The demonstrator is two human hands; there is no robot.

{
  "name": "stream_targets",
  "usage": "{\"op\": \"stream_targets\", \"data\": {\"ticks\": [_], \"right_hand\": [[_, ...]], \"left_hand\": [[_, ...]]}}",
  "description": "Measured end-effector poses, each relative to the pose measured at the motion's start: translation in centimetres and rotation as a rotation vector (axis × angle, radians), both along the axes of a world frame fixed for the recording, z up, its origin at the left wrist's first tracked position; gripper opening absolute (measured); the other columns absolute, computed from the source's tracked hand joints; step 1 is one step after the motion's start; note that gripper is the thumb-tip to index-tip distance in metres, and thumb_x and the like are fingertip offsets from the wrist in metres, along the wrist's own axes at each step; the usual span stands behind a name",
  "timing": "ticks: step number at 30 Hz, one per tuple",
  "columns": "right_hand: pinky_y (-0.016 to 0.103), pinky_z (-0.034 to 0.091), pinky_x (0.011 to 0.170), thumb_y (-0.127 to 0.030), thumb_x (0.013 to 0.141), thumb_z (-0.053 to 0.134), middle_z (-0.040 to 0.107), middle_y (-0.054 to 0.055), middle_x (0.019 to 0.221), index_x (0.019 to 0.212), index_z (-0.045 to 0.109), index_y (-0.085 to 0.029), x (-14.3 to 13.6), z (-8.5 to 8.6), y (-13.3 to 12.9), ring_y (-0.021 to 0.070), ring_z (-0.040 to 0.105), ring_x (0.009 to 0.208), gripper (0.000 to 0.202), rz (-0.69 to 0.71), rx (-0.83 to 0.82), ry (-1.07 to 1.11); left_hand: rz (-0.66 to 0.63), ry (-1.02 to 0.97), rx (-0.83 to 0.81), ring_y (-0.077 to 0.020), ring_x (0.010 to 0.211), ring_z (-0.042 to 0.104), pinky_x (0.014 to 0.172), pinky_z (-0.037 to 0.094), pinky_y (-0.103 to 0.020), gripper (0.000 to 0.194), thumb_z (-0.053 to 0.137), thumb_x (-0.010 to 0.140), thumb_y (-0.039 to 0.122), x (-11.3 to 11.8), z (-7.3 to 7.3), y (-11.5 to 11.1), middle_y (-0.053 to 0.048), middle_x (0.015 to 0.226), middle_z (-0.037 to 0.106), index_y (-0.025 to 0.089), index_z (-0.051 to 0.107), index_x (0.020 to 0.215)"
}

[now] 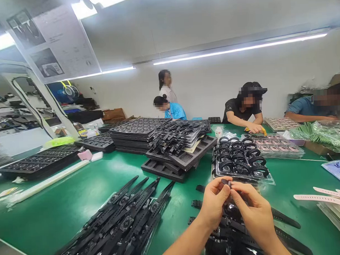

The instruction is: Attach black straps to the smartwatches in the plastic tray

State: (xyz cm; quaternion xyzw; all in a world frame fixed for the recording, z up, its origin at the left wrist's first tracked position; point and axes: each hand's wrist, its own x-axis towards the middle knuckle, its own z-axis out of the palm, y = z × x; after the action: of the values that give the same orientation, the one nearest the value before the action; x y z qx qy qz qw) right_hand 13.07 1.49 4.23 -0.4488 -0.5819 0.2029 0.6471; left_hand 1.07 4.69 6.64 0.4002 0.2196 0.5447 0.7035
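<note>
Both hands meet over a pile of black smartwatches on the right front of the table. My left hand (213,204) is closed, thumb and fingers pinching a black watch strap (226,182). Opposite it, my right hand (252,208) grips the same strap with its fingertips. Just below the fingers shows a round dark watch back (231,209); my hands partly hide it, and I cannot tell whether the held strap belongs to it. More black straps (286,217) stick out beneath my right hand. To the left, watches with straps laid out straight (127,222) lie in rows on clear trays.
Behind my hands stands a clear tray of watches with looped straps (239,156). Black foam trays (133,134) are stacked mid-table, with more watches on top. Pink straps (317,197) lie at right on the green table (110,178). Several people sit or stand across from me.
</note>
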Motion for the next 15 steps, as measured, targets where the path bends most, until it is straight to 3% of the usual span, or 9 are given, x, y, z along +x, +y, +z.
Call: {"op": "stream_targets", "data": {"ticks": [4,8,11,15], "right_hand": [[0.035,0.056,0.089,-0.038,0.094,0.066,0.073,0.006,0.109,0.104,0.074,-0.027,0.0,0.8,-0.2,0.0242,0.068,0.101,0.017,0.085,-0.056,0.035],[0.029,0.057,0.075,-0.045,0.093,0.065,0.071,0.005,0.101,0.109,0.071,-0.027,1.0,2.2,-0.7,0.0228,0.067,0.093,0.024,0.131,-0.144,0.116],[0.028,0.055,0.076,-0.045,0.093,0.065,0.067,0.004,0.096,0.114,0.072,-0.028,1.8,3.4,-0.8,0.0222,0.065,0.092,0.029,0.210,-0.211,0.041],[0.029,0.054,0.074,-0.045,0.091,0.065,0.064,0.005,0.092,0.097,0.078,-0.027,2.5,4.4,-0.7,0.0225,0.062,0.089,0.023,0.350,-0.264,-0.037]], "left_hand": [[-0.008,0.043,0.019,-0.0047,0.055,0.042,0.053,0.029,-0.018,0.050,0.089,0.066,0.052,-0.7,0.4,0.5,0.001,0.070,0.058,0.012,0.076,0.094],[-0.188,0.159,0.097,-0.0067,0.058,0.044,0.055,0.031,-0.019,0.053,0.089,0.063,0.055,-1.7,0.6,0.8,-0.001,0.068,0.058,0.010,0.077,0.089],[-0.276,0.245,0.151,-0.0095,0.063,0.047,0.059,0.036,-0.020,0.053,0.088,0.062,0.057,-2.2,0.9,0.8,-0.003,0.069,0.060,0.010,0.078,0.084],[-0.337,0.276,0.198,-0.0089,0.063,0.044,0.059,0.035,-0.021,0.056,0.086,0.064,0.061,-2.2,1.2,0.6,-0.002,0.069,0.058,0.009,0.079,0.085]]}}
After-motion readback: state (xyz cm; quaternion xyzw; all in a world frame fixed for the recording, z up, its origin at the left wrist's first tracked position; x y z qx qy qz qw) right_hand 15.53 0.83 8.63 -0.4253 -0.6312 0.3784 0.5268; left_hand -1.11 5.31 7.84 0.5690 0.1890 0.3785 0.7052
